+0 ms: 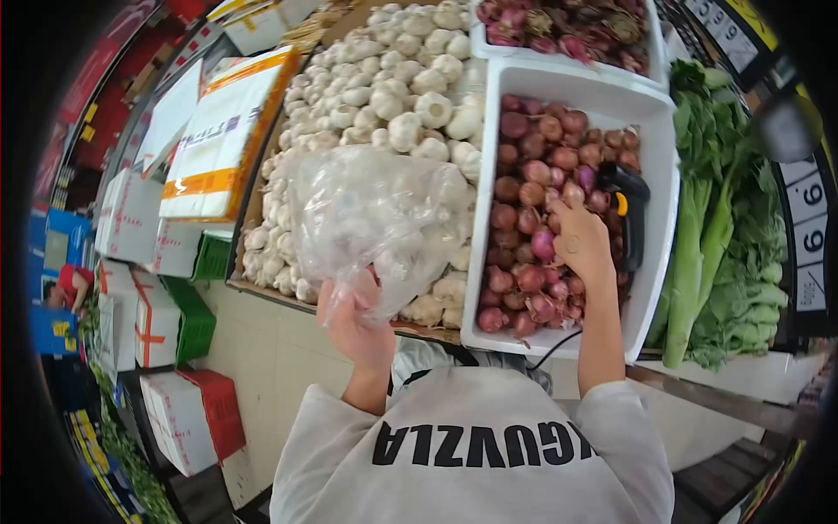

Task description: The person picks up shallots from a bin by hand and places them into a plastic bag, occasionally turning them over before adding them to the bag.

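- Bag of clear plastic is held in our left hand, fingers closed on its near end; the rest spreads over the garlic, a hold that seems to leave our other side free.
- Our right hand reaches into the white box, fingers partly curled and touching the onions; we cannot tell whether they have hold of one.
- Those onions lie heaped inside, where the raised walls likely stop them rolling out.
- The black device rests in the same box near its right wall, perhaps laid there to keep both our hands unburdened.
- Garlic fills the left side and leafy greens line the right, presumably sorted by kind.
- Farther off, a second box keeps the darker onions apart.
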The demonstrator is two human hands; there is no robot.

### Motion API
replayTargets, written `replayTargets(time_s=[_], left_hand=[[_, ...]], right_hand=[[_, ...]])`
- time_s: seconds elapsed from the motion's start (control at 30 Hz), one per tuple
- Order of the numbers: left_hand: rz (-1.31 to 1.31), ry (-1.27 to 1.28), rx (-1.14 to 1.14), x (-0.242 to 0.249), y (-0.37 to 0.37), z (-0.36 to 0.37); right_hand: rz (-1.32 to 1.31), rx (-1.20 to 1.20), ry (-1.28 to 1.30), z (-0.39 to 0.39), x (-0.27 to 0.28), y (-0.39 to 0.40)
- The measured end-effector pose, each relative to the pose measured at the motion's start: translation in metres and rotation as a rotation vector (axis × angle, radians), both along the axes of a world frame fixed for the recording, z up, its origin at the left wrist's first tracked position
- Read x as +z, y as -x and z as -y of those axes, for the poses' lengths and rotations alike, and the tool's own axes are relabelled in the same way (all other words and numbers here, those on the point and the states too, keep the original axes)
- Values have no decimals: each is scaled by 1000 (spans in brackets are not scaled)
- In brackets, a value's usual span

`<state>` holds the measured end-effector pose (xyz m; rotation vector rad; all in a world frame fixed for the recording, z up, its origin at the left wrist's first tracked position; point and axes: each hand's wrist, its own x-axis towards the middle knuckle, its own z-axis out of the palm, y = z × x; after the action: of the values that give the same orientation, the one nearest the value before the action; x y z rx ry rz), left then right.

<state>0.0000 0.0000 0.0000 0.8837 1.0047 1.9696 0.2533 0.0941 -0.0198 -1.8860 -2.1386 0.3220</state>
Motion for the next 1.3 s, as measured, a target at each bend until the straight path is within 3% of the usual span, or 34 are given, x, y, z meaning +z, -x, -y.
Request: replayTargets(time_s=[0.07,0.1,0.17,0.23,0.3,0.37,0.43,0.5,0.57,0.6,0.67,0.7,0.73,0.77,0.9,0.97,1.1,1.17,1.3], left_hand=[[-261,34,152,-3,-13,0],[-334,20,157,14,14,-2],[65,-2,83,15,5,2],[35,-21,143,5,4,3],[-19,-13,196,7,-1,9],[-65,21,362,20,-20,10],[-36,-36,224,14,-16,18],[-4,-92,57,3,-11,26],[-5,-130,5,-6,-8,28],[9,-137,-33,-6,-7,27],[20,-117,-72,0,-2,24],[31,-97,-87,4,0,22],[-123,-3,-56,11,2,18],[-92,8,-75,12,4,16],[36,-76,-221,2,23,12],[26,-99,-300,-4,28,10],[30,-66,-345,-6,42,9],[37,-60,-433,-4,54,6],[-69,-74,-432,8,69,-3]], right_hand=[[-40,44,-58,2,1,-17],[-114,44,-69,2,1,12],[-210,40,-154,4,24,0],[-339,-13,-68,9,56,11],[-727,259,-118,17,72,31],[-944,425,235,23,83,61],[-1058,572,421,19,70,102],[-987,558,386,9,48,148],[-1597,547,341,16,20,175],[-1587,520,307,16,22,173],[-1149,444,-93,13,28,166],[-1123,416,-100,12,32,153],[-1217,373,98,16,35,133],[-1306,328,299,19,37,111],[-1107,-254,-138,34,26,43],[-685,-513,-143,40,12,28],[-597,-557,-31,48,-14,39],[-285,-453,-206,43,-20,53],[-167,-518,-167,35,-25,56]])
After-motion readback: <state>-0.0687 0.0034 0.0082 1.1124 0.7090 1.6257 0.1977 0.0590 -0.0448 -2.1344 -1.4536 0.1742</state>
